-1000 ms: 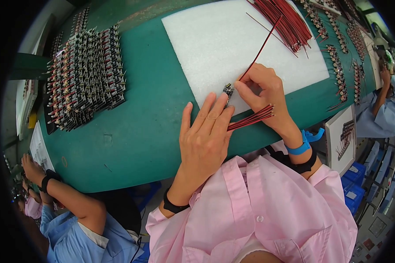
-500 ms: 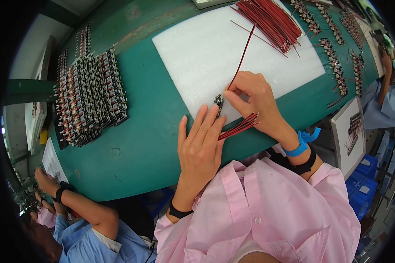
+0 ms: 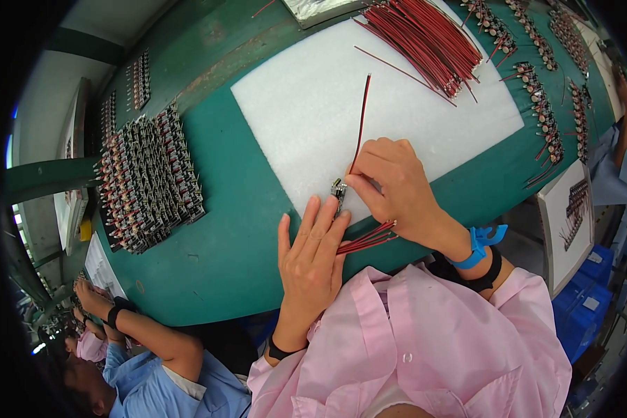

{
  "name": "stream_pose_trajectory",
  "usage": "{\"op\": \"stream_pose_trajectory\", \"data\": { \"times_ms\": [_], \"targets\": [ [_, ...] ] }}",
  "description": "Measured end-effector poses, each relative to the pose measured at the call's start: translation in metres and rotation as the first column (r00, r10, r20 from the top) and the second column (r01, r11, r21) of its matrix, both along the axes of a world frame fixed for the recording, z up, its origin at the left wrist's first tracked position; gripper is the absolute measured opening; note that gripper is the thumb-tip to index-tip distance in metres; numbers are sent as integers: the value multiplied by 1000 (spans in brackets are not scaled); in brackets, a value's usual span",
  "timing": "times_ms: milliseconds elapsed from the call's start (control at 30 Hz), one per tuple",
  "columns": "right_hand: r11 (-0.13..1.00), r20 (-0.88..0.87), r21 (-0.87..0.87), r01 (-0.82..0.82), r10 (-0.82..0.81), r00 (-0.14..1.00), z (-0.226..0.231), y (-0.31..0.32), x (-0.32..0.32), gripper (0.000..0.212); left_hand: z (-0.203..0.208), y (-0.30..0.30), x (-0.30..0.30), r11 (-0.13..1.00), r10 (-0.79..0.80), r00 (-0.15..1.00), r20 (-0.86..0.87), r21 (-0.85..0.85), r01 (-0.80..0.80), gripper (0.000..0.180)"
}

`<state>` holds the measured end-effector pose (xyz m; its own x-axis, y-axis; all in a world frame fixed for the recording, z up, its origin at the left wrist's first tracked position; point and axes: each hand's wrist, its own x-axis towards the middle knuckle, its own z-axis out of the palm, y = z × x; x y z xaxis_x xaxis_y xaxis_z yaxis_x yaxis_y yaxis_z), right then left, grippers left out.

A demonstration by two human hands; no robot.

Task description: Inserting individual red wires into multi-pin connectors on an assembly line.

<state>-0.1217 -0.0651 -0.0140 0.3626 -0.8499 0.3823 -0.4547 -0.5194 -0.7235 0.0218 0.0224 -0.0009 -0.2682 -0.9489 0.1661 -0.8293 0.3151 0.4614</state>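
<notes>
A small circuit board (image 3: 338,188) lies at the near edge of the white foam sheet (image 3: 292,104), its lower part hidden under the fingertips of my left hand (image 3: 310,258). That hand lies palm down with long fingers, steadying the board. Several red-and-black wires (image 3: 369,239) stick out to the right from between its thumb and forefinger. My right hand (image 3: 397,182) is closed in a pinch on one red-and-black wire (image 3: 362,118). This wire points away from me over the foam. Its lower end is at the board's far end; whether they touch, I cannot tell.
A thick pile of red-and-black wires (image 3: 425,42) lies on the foam's far side. Stacked rows of circuit boards (image 3: 150,181) stand left on the green table (image 3: 237,279), more rows (image 3: 540,111) at right. A co-worker's arm (image 3: 153,334) is at lower left; blue bins (image 3: 582,306) stand lower right.
The view has shifted slightly. The pinched wire now stands more upright, its far end away from the wire pile. My right hand has come a little nearer to the board's end.
</notes>
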Motion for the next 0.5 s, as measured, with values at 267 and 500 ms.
{"op": "stream_pose_trajectory", "data": {
  "times_ms": [267,500],
  "targets": [
    [999,-3,-34,6,-6,1000,-2,1,1,13,1,1,-1,1000,10,1000,24,8,-10,37],
    [999,-9,-44,14,-14,1000,-1,1,2,14,1,1,-1,1000,9,1000,18,12,-9,38]
  ]
}}
